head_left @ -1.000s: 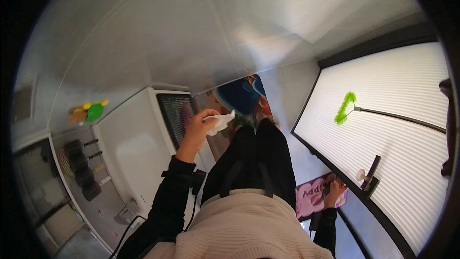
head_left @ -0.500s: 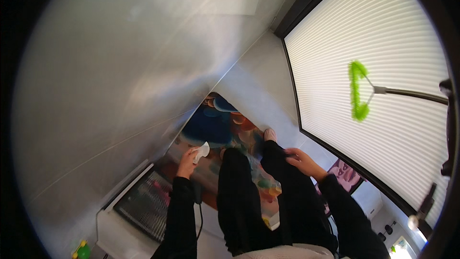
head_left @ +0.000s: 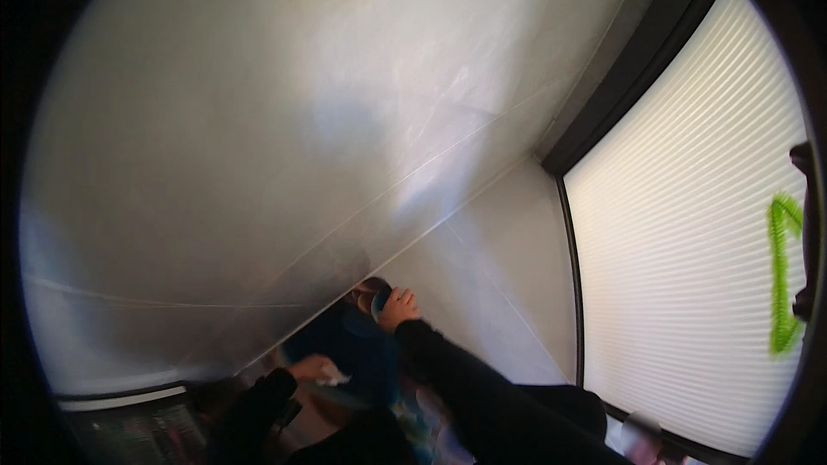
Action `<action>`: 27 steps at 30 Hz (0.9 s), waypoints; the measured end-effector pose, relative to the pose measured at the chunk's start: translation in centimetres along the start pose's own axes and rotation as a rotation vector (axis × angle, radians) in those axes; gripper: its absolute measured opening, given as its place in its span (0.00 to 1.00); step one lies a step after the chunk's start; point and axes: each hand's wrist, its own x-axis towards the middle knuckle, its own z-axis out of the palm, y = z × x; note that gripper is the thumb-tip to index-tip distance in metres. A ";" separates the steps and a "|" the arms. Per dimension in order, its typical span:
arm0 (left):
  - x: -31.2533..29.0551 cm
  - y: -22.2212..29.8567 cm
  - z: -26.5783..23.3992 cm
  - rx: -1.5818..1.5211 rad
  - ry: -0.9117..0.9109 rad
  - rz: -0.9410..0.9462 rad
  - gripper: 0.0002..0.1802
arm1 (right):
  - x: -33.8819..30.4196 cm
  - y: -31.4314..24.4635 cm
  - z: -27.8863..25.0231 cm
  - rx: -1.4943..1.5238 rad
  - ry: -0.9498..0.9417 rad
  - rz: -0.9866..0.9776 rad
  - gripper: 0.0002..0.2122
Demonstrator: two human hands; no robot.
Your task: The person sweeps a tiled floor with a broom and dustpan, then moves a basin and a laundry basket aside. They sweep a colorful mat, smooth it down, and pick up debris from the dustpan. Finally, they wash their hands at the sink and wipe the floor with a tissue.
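Observation:
My left hand (head_left: 312, 368) is low over the floor, closed on a crumpled white tissue or cloth (head_left: 334, 374). Under it lies a dark blue, multicoloured patterned floor mat (head_left: 349, 349). My right hand (head_left: 399, 308) is stretched forward to the mat's far corner beside the wall. Its fingers are bent around the mat's right edge, though blur hides the fingertips. Both of my sleeves are black, and my dark-trousered knees are bent near the lower edge.
Grey tiled walls (head_left: 258, 164) meet behind the mat. At right stands a black-framed ribbed white panel (head_left: 672, 232) with a bright green bristle brush (head_left: 780, 275) in front of it. A dark ribbed object with a pale rim (head_left: 129, 400) is at lower left.
I have bent lower and forward. My right hand has gone from beside my knee to the mat's far corner. My left hand, still with the white piece, is lower in view.

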 end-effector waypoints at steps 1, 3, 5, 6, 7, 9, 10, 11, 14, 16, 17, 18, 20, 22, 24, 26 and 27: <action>0.1 -0.2 0.4 0.116 -0.116 -0.035 0.23 | 0.1 0.1 1.7 -0.032 0.130 -0.094 0.29; -0.5 0.0 0.8 0.167 -0.157 -0.138 0.24 | -0.2 0.8 4.0 0.102 0.206 -0.344 0.36; -1.4 0.4 1.5 0.135 -0.151 -0.196 0.25 | -0.7 2.3 4.9 0.089 0.190 -0.341 0.36; -2.1 0.2 1.5 0.072 -0.116 -0.207 0.25 | -1.0 2.6 5.1 0.055 0.197 -0.321 0.36; -2.6 -0.1 1.6 0.003 -0.110 -0.180 0.25 | -1.1 3.1 5.0 0.102 0.174 -0.310 0.37; -2.8 -1.5 2.3 -0.085 0.017 -0.165 0.21 | -1.1 3.8 4.8 0.057 0.063 -0.263 0.37; -2.9 -2.7 2.0 -0.184 0.114 -0.148 0.20 | -1.0 4.2 4.5 0.203 0.087 -0.302 0.38; -2.6 -4.0 2.1 -0.269 0.195 -0.088 0.19 | -0.4 4.1 4.3 0.281 0.315 -0.408 0.38; -0.3 -6.4 3.8 -0.513 0.624 0.099 0.15 | 2.5 4.2 3.6 0.409 0.343 -0.413 0.36; 0.8 -7.4 6.0 -0.716 0.725 0.099 0.16 | 4.2 4.2 3.4 0.315 0.304 -0.344 0.33; 0.8 -7.9 6.9 -0.833 0.788 0.030 0.16 | 5.0 4.0 3.3 0.406 0.297 -0.315 0.33; 1.1 -8.1 7.9 -1.086 0.770 0.022 0.18 | 5.6 4.1 2.9 0.483 0.247 -0.299 0.32; 0.4 -9.2 8.6 -1.106 0.612 0.255 0.17 | 5.8 3.7 2.2 0.632 0.089 -0.363 0.28; -0.5 -10.3 7.9 -0.934 0.480 0.269 0.15 | 6.1 2.4 1.0 0.517 0.033 -0.494 0.16; -0.7 -11.5 7.2 -1.050 0.601 0.198 0.15 | 5.9 1.5 -0.7 0.528 -0.143 -0.404 0.15; -1.7 -12.0 7.0 -1.183 0.749 0.335 0.15 | 5.6 1.1 -1.5 0.613 -0.100 -0.498 0.11; -2.5 -13.2 6.5 -1.268 0.842 0.426 0.15 | 5.3 0.7 -1.7 0.563 -0.208 -0.543 0.10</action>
